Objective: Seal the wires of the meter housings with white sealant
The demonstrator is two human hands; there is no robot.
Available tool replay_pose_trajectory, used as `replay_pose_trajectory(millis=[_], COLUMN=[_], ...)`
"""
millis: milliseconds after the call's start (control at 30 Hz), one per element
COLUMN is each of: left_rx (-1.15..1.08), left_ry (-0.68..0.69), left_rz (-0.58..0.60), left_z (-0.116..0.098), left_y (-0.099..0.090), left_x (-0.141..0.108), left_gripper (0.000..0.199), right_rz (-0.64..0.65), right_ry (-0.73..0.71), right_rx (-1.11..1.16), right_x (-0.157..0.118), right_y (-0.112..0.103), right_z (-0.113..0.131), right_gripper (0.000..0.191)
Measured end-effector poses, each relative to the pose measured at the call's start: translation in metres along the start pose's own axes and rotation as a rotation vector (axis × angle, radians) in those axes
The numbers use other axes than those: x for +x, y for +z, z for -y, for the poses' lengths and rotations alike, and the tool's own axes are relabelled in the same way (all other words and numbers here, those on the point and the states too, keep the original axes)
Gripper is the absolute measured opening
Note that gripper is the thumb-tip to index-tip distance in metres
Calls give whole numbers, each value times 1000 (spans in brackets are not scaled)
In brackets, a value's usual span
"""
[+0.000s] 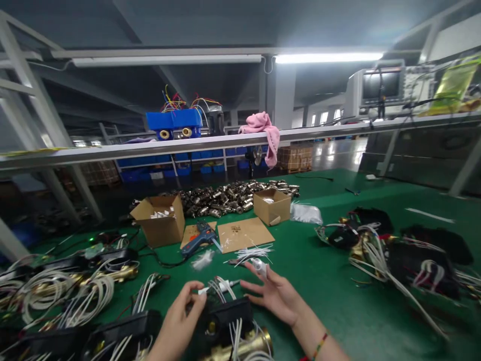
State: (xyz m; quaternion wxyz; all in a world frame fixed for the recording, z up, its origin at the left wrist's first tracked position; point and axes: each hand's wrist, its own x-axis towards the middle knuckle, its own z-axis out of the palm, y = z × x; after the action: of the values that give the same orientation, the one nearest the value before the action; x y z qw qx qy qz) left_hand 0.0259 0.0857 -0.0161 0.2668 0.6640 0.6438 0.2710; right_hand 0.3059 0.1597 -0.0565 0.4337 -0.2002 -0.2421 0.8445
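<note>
My left hand (183,315) is closed in a pinch on a small white piece (203,290) at the end of the wires; its kind is hard to make out. My right hand (281,299) holds a small white tube (259,266) by the thumb side, its other fingers spread. Between the hands, white wires (221,290) rise from a black housing (229,317). A second white piece (226,286) sits among these wires, apart from the right fingers. Below the housing lies a brass pipe body (259,345) with more white wires.
Beyond the hands lie white strips (255,252), a glue gun (200,238), a cardboard sheet (246,235) and two cardboard boxes (162,225). Metal fittings (218,200) are heaped behind. Wired brass assemblies fill the left (71,286) and right (376,245). A shelf (210,144) crosses above.
</note>
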Motion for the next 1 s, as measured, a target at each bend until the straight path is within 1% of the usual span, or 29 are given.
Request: replay_pose_trajectory(millis=[33, 100, 167, 233, 300, 367, 433, 533, 633, 700, 833, 900, 1000], left_rx=[26, 100, 172, 230, 282, 342, 399, 454, 485, 497, 496, 495, 498], left_ry=[-54, -140, -176, -172, -147, -115, -63, 104, 319, 417, 502, 524, 532], left_rz=[-24, -34, -17, -2, -7, -47, -119, -241, -345, -416, -530, -545, -517], left_z=[4, 11, 14, 13, 8, 1, -5, -6, 3, 11, 20, 19, 15], left_y=[2, 5, 5, 3, 1, 0, 0, 2, 6, 10, 19, 20, 15], left_x=[5, 16, 25, 30, 31, 30, 26, 22, 22, 26, 34, 37, 35], left_gripper=[52, 44, 32, 24, 24, 27, 31, 35, 36, 36, 32, 28, 23], right_rz=[13, 35, 52, 71, 92, 114, 127, 133, 131, 129, 150, 176, 220], right_ry=[14, 41, 61, 78, 92, 96, 82, 50, 40, 46, 76, 107, 131], right_rx=[-8, -20, -24, -19, -8, 5, 15, 27, 38, 41, 39, 32, 30], right_x=[9, 25, 36, 44, 49, 54, 58, 63, 67, 69, 70, 70, 69], right_y=[1, 1, 2, 5, 8, 12, 15, 16, 15, 14, 17, 19, 23], right_z=[-2, -6, -9, -11, -12, -12, -10, -6, -5, -7, -14, -16, -17], right_gripper=[54, 54, 53, 51, 50, 49, 48, 45, 44, 46, 50, 52, 57])
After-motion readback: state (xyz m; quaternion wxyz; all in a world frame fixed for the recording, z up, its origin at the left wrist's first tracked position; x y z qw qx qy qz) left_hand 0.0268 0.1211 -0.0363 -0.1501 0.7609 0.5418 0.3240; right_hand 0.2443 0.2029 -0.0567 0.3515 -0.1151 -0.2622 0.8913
